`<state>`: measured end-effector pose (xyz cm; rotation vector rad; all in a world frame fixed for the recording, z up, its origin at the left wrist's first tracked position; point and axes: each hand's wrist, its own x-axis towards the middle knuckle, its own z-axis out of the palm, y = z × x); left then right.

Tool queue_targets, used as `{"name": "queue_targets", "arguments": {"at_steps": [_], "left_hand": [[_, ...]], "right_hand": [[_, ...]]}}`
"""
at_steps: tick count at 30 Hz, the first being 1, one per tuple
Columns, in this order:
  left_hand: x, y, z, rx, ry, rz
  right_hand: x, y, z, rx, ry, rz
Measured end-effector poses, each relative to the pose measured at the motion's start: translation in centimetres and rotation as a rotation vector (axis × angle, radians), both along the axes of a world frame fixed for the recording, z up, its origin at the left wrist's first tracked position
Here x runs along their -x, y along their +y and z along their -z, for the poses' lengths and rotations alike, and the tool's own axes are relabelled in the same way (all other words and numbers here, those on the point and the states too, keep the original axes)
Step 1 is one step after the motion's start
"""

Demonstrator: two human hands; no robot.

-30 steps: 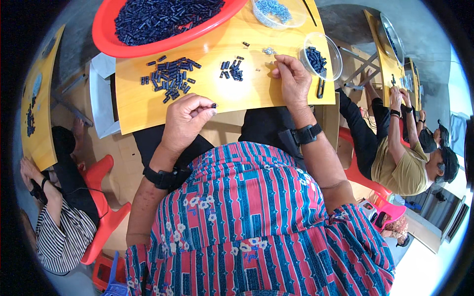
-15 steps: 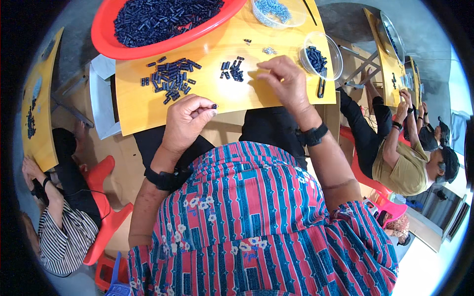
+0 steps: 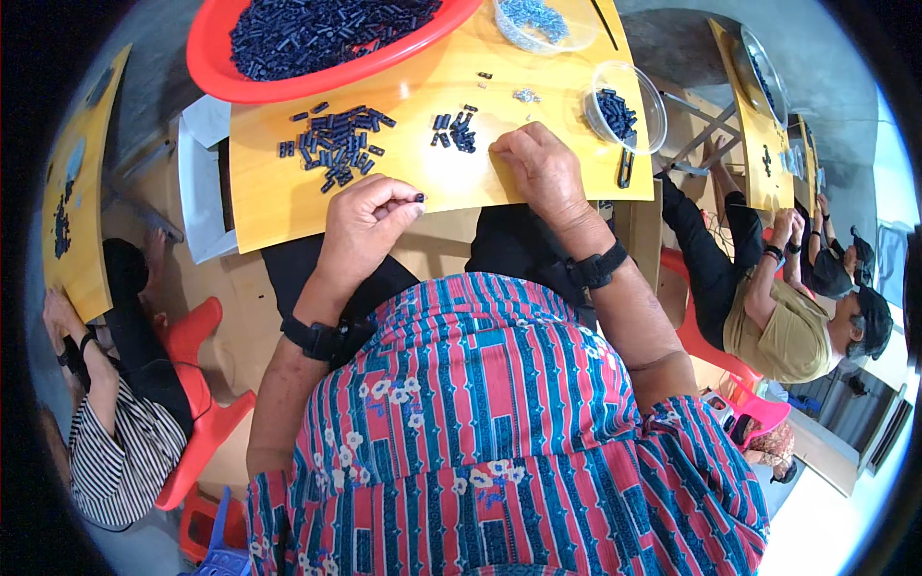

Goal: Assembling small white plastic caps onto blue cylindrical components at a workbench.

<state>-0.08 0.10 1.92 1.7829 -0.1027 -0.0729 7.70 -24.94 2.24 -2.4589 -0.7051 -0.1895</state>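
Observation:
At the table's front edge, my left hand (image 3: 363, 228) pinches a small black plastic piece (image 3: 419, 198) between thumb and forefinger. My right hand (image 3: 544, 175) is closed in a pinch, its fingertips at the table surface; what they hold, if anything, is too small to make out. Just beyond my left hand spreads a pile of short black plastic pieces (image 3: 338, 144). A smaller group of black pieces (image 3: 461, 132) lies between the two hands, farther back. Beyond my right hand is a little heap of shiny silvery bits (image 3: 525, 96).
A red basin (image 3: 216, 72) heaped with black pieces stands at the back left. Two clear tubs hold blue-silver bits (image 3: 533, 21) and black pieces (image 3: 617, 113). A black tool (image 3: 625, 169) lies near the right edge. Other people sit at yellow tables (image 3: 86, 221) on both sides.
My right hand has moved left and toward me, and its thumb and fingers have come together. My left hand still pinches the black piece, almost unmoved.

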Motion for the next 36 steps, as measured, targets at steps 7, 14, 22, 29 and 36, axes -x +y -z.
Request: {"name": "queue_targets", "arguments": {"at_steps": [7, 14, 22, 29, 36], "left_hand": [[-0.2, -0.1, 0.4, -0.005, -0.018, -0.021], [-0.5, -0.3, 0.6, 0.008, -0.063, -0.025], [-0.6, -0.3, 0.4, -0.035, -0.068, -0.032], [-0.4, -0.1, 0.4, -0.063, -0.027, -0.003], [-0.2, -0.1, 0.4, -0.066, -0.033, -0.008]], "right_hand": [[0.2, 0.5, 0.2, 0.142, -0.043, 0.015], [-0.6, 0.5, -0.4, -0.405, 0.405, 0.19], [-0.8, 0.9, -1.3, -1.014, 0.957, 0.248], [-1.0, 1.1, -0.4, -1.204, 1.021, 0.121], [0.3, 2.9, -1.5, -1.278, 1.092, 0.059]]}}
